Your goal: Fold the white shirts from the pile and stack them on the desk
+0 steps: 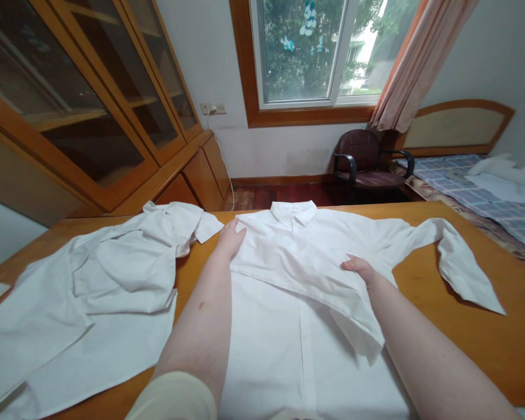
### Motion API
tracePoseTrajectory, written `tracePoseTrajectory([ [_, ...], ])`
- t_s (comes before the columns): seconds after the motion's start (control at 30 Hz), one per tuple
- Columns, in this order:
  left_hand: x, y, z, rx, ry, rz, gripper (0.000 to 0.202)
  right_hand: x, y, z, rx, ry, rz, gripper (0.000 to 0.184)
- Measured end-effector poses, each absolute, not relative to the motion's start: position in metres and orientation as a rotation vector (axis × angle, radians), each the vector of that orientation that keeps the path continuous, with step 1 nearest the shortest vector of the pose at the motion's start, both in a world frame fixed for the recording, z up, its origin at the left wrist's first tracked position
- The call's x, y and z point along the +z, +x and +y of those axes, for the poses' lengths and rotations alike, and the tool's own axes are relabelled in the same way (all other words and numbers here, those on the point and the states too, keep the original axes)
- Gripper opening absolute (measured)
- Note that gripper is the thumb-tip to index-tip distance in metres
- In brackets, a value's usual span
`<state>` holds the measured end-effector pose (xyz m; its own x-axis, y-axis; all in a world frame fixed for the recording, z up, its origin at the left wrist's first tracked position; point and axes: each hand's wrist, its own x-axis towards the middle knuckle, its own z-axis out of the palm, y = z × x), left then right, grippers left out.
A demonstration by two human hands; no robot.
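Observation:
A white collared shirt (266, 344) lies front up on the wooden table, its collar at the far edge. One sleeve (297, 265) is folded across the chest, and its cuff end hangs loosely toward the lower right. At the left shoulder fold, my left hand (233, 238) is closed on the fabric, thumb on top. My right hand (359, 267) grips the folded sleeve farther along, its thumb showing and the other fingers mostly hidden. The other sleeve (459, 262) stretches out to the right, bent near its middle.
Another white garment (122, 274) lies crumpled on the left of the wooden table (499, 350). Beyond the table are a glass-door cabinet (157, 157), a dark armchair (363, 154) under the window, and a bed (499, 198) with plaid bedding at the right.

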<state>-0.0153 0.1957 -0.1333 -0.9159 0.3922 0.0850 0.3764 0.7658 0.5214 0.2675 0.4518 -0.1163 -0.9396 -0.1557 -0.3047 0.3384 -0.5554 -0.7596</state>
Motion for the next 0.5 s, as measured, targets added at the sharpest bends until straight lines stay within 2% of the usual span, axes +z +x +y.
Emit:
tracePoseTrajectory([
  [0.17,-0.133,-0.005,0.203,0.507,0.806,2.868,0.063,-0.116,0.270,0.458,-2.525,0.290,1.294,0.052],
  [0.27,-0.131,-0.002,0.204,0.446,0.837,2.846,0.065,-0.117,0.271,0.460,-2.506,0.278,1.302,0.051],
  [0.37,-0.128,-0.003,0.203,0.561,0.748,2.916,0.061,-0.117,0.270,0.460,-2.497,0.306,1.315,0.050],
  [0.5,-0.126,-0.010,0.199,0.890,0.534,2.959,0.055,-0.114,0.270,0.459,-2.491,0.359,1.346,0.048],
])
